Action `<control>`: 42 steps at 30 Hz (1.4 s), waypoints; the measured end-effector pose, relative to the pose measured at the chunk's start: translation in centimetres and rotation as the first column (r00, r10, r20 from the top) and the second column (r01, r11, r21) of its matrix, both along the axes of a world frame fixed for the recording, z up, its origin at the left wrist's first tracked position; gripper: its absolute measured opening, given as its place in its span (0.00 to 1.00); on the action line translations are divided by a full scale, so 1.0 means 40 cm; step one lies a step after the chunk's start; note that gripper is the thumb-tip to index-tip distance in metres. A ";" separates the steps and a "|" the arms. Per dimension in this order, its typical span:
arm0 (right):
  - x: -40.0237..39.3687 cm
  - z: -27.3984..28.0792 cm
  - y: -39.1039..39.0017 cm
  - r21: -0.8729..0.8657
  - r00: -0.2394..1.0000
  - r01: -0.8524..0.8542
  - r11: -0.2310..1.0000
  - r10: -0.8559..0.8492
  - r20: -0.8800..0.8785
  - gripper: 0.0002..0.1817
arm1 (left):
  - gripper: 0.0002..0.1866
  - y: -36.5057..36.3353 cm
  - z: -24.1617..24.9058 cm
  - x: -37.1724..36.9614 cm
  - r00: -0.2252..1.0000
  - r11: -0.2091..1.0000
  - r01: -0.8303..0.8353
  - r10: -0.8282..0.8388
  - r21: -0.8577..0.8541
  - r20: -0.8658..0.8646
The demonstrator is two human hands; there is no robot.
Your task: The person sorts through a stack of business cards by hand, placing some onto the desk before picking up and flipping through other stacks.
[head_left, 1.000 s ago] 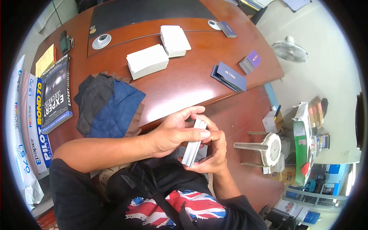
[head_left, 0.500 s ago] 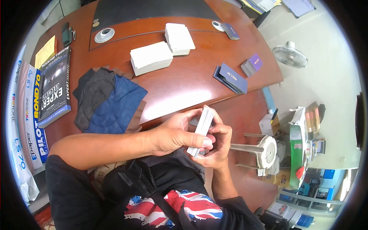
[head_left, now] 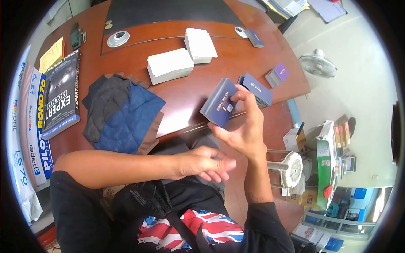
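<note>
My right hand (head_left: 244, 126) grips a thick stack of navy business cards (head_left: 219, 103) between thumb and fingers. The stack is tilted over the front edge of the desk, its printed face showing gold lettering and a small square code. My left hand (head_left: 206, 164) is below it, over my lap, with loosely stretched fingers and nothing in them. Just behind the held stack, more navy cards (head_left: 258, 90) lie on the desk, partly covered by my right fingers. Beside them is a small stack with a purple top (head_left: 277, 75).
Two stacks of white cards (head_left: 171, 65) stand mid-desk. A folded dark and blue cloth (head_left: 130, 114) lies at the left front, near a book (head_left: 63, 90) and paper packs (head_left: 31, 126). Another navy stack (head_left: 255, 38) sits at the back right. A white stool (head_left: 291, 169) stands right of my arm.
My hands have separated. The right hand has carried the card stack up and forward to the desk edge, turning its navy face into view. The left has let go and dropped slightly lower.
</note>
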State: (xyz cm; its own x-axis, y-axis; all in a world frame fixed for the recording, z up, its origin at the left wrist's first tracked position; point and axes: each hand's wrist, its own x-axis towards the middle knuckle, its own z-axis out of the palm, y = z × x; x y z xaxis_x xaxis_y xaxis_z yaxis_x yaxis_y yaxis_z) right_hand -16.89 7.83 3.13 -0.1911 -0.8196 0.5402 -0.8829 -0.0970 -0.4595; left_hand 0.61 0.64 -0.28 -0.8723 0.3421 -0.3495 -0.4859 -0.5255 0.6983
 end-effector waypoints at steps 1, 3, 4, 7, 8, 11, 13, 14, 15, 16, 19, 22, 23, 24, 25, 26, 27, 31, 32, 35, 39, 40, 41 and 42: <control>0.002 -0.001 -0.008 0.028 0.999 0.002 1.000 -0.001 -0.049 0.37 | 0.35 0.005 -0.003 0.000 0.998 0.995 0.057 -0.060 -0.086 -0.035; -0.005 -0.013 -0.020 0.153 1.000 -0.028 0.988 0.029 -0.007 0.39 | 0.38 0.012 -0.008 -0.003 0.976 0.950 0.165 -0.195 -0.265 -0.092; -0.006 -0.017 -0.023 0.193 0.999 -0.044 0.980 0.045 -0.001 0.40 | 0.38 0.012 0.001 -0.002 0.981 0.941 0.163 -0.187 -0.297 -0.057; -0.003 0.016 -0.013 0.247 0.996 -0.046 0.968 0.064 -0.067 0.44 | 0.37 0.012 -0.002 -0.009 0.988 0.937 0.148 -0.154 -0.317 0.009; -0.006 0.029 -0.009 0.229 0.994 -0.046 0.972 0.068 -0.091 0.45 | 0.36 0.011 -0.004 -0.011 0.990 0.940 0.137 -0.139 -0.313 0.014; -0.060 0.050 0.012 0.160 0.996 0.000 0.987 0.015 -0.090 0.46 | 0.35 0.008 -0.009 -0.015 0.994 0.945 0.109 -0.107 -0.308 0.026; -0.112 0.080 0.028 0.114 0.996 0.066 0.991 -0.057 -0.074 0.45 | 0.35 0.006 -0.009 -0.014 0.994 0.942 0.113 -0.110 -0.315 0.027; -0.139 0.088 0.032 0.162 0.993 0.096 0.982 -0.082 -0.087 0.45 | 0.34 0.005 -0.009 -0.013 0.993 0.936 0.116 -0.116 -0.332 0.019; -0.169 0.090 0.037 0.207 0.989 0.129 0.970 -0.109 -0.103 0.45 | 0.34 0.005 -0.010 -0.012 0.992 0.929 0.120 -0.125 -0.350 0.010; -0.195 0.087 0.040 0.251 0.983 0.165 0.954 -0.138 -0.120 0.45 | 0.33 0.007 -0.010 -0.012 0.991 0.921 0.127 -0.136 -0.369 0.001; -0.267 0.060 0.027 0.417 0.969 0.227 0.880 -0.161 -0.188 0.47 | 0.32 0.006 -0.019 -0.013 0.989 0.915 0.130 -0.146 -0.381 -0.012; -0.285 0.064 0.011 0.504 0.979 0.206 0.839 -0.178 -0.103 0.45 | 0.31 0.001 -0.023 -0.011 0.992 0.923 0.098 -0.118 -0.372 -0.032; -0.289 0.066 0.006 0.517 0.980 0.195 0.834 -0.178 -0.083 0.45 | 0.31 0.000 -0.022 -0.011 0.993 0.921 0.097 -0.116 -0.377 -0.029; -0.293 0.068 0.000 0.528 0.981 0.193 0.827 -0.173 -0.087 0.44 | 0.31 0.000 -0.020 -0.011 0.993 0.919 0.098 -0.117 -0.382 -0.026; -0.299 0.071 -0.007 0.540 0.981 0.192 0.820 -0.169 -0.092 0.44 | 0.31 0.000 -0.019 -0.012 0.992 0.917 0.102 -0.120 -0.386 -0.023; -0.304 0.075 -0.011 0.552 0.981 0.193 0.811 -0.167 -0.098 0.43 | 0.31 0.001 -0.016 -0.013 0.992 0.914 0.109 -0.126 -0.390 -0.018; -0.307 0.082 -0.019 0.593 0.978 0.206 0.778 -0.185 -0.096 0.44 | 0.30 0.000 -0.012 -0.013 0.991 0.913 0.114 -0.129 -0.393 -0.013; -0.290 0.133 -0.053 0.701 0.960 0.278 0.657 -0.221 -0.173 0.46 | 0.30 -0.003 -0.011 -0.012 0.994 0.912 0.088 -0.106 -0.401 -0.022; -0.284 0.139 -0.059 0.716 0.952 0.304 0.629 -0.220 -0.211 0.46 | 0.29 -0.004 -0.010 -0.011 0.995 0.910 0.081 -0.101 -0.406 -0.027; -0.289 0.129 -0.057 0.691 0.963 0.268 0.671 -0.185 -0.195 0.45 | 0.29 -0.004 -0.009 -0.012 0.995 0.905 0.070 -0.095 -0.419 -0.040; -0.277 0.142 -0.053 0.682 0.961 0.274 0.678 -0.177 -0.211 0.38 | 0.29 -0.001 -0.010 -0.012 0.995 0.898 0.060 -0.091 -0.435 -0.049; -0.275 0.142 -0.045 0.649 0.970 0.238 0.722 -0.139 -0.201 0.36 | 0.29 -0.001 -0.010 -0.012 0.995 0.896 0.057 -0.089 -0.440 -0.050; -0.273 0.142 -0.041 0.614 0.976 0.199 0.764 -0.099 -0.193 0.34 | 0.29 -0.002 -0.011 -0.012 0.995 0.898 0.052 -0.084 -0.437 -0.054; -0.265 0.151 -0.041 0.573 0.963 0.238 0.784 -0.115 -0.242 0.31 | 0.29 -0.001 -0.014 -0.012 0.995 0.900 0.047 -0.080 -0.434 -0.057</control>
State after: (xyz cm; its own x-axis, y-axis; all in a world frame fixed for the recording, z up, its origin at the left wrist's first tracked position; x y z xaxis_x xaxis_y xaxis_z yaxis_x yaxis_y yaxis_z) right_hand -27.48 6.18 9.18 -0.3123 -0.9500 -0.0002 -0.9305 0.3059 -0.2016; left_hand 0.12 0.59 -0.83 -0.8820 0.2270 -0.4130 -0.4484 -0.1342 0.8837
